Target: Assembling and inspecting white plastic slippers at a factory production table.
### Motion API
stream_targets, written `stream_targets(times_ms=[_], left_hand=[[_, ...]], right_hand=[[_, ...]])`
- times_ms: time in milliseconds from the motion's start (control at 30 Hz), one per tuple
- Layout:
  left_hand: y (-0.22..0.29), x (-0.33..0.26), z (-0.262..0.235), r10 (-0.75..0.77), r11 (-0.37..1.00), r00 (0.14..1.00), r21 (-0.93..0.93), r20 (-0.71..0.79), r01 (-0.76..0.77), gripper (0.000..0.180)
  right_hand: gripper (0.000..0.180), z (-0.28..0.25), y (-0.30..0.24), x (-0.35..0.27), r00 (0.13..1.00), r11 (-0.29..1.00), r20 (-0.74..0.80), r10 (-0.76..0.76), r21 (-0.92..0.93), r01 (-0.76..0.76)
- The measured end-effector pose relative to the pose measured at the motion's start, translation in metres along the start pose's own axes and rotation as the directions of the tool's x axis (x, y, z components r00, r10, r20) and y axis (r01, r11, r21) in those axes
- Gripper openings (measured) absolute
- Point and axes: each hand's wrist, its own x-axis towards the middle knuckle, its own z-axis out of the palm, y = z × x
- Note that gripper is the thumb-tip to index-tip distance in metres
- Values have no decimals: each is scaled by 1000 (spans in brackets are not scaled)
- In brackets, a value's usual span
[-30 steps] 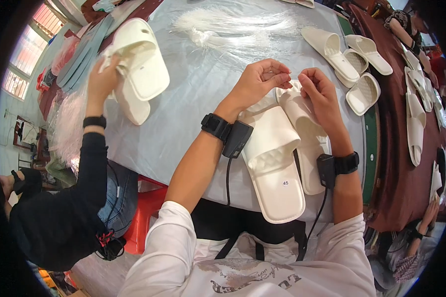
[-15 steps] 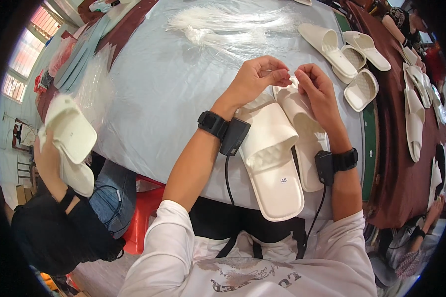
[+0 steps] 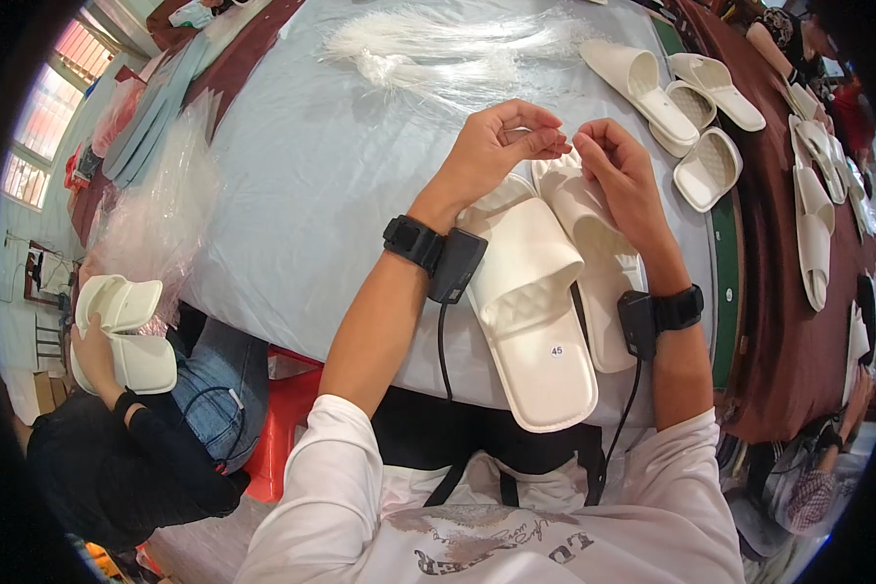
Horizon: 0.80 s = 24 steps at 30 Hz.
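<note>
A pair of cream slippers lies in front of me, toes apart from each other by a narrow gap: the left slipper (image 3: 538,365) with a small round sticker on its heel, the right slipper (image 3: 608,326) partly under my wrist. Above their far ends my left hand (image 3: 496,146) is closed in a pinch. My right hand (image 3: 621,167) pinches close beside it, fingertips almost meeting. Anything between the fingers is too thin to make out. A bundle of clear plastic strands (image 3: 438,60) rests farther off on the table.
More cream slippers (image 3: 642,83) lie at the right of the grey-covered table (image 3: 302,195). To the left, a seated co-worker's hand (image 3: 92,355) holds another slipper pair (image 3: 146,365); clear plastic bags (image 3: 165,204) hang nearby. Other people work around the brown table (image 3: 779,341) on the right.
My hands stay pinched together, shifted only slightly. At the left, the co-worker has lowered and turned the slipper pair.
</note>
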Motion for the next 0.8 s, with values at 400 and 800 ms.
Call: stream_targets(times_ms=[400,800], left_hand=[[0,0,2,1,997,999,82,40,-4,19],[3,-2,1,7,997,1000,83,-22,-5,26]], right_hand=[[17,3,0,2,998,996,8,-61,-58,61],[17,-5,2,0,1000,1000,4,-17,14,17]])
